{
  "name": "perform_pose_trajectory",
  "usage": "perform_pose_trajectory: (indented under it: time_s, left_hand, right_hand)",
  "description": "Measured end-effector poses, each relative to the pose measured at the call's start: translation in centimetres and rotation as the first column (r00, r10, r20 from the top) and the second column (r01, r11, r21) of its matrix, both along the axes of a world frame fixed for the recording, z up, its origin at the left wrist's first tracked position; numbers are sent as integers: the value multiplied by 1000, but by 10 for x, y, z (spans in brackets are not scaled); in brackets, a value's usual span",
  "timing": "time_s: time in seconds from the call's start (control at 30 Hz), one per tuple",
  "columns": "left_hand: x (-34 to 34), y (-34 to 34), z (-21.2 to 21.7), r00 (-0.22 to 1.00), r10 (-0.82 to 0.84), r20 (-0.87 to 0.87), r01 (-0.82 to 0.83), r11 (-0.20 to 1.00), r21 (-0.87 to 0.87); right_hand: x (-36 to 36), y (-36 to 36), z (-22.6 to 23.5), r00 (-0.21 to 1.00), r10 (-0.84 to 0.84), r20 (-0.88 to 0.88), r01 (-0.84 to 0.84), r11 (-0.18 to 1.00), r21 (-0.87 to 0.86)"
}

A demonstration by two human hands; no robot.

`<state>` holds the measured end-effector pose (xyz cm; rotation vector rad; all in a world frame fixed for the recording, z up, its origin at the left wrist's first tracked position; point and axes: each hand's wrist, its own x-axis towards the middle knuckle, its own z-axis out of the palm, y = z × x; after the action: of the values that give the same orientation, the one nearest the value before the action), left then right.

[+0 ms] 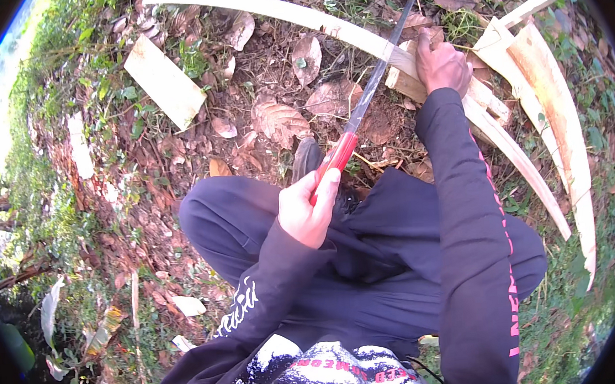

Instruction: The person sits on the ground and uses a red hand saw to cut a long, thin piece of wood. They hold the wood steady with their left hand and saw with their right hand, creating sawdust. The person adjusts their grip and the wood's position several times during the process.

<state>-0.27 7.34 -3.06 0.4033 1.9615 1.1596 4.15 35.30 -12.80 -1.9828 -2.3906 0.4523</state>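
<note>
My left hand [310, 205] is closed round the red handle of a machete [367, 101]. Its long, narrow dark blade points up and to the right, lying across a long pale wooden strip [277, 12]. Just right of the blade, my right hand [443, 65] presses and grips that strip. Beneath the strip, a short piece of wood [405, 84] lies on the ground at the same spot. My right fingertips are partly hidden. Whether the blade's edge has cut into the strip, I cannot tell.
Long split pieces of wood [554, 96] lie to the right, and a flat pale board [164, 82] lies at the upper left. Dry leaves [279, 121] and green weeds cover the soil. My bent legs [389, 236] are close below the blade, with a dark shoe [306, 158] beside the handle.
</note>
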Motion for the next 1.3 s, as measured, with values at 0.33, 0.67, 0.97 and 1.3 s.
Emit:
perform_pose_trajectory:
  time_s: [0.33, 0.67, 0.97, 1.3]
  left_hand:
    - [-16, 30, -6, 992, -61, -112, 66, 997, 46]
    - [-29, 79, -21, 971, -44, -236, 64, 995, 76]
    - [-24, 42, -5, 984, -105, -143, 108, 994, 9]
    - [-7, -24, 11, 978, 92, 188, -72, 991, -111]
  right_hand:
    - [-4, 5, -9, 997, -65, 41, 64, 998, 25]
    - [-1, 11, -25, 998, -44, 39, 41, 997, 71]
    - [4, 15, -13, 995, -89, 53, 89, 996, 5]
    - [-4, -1, 1, 997, 30, 68, -27, 998, -49]
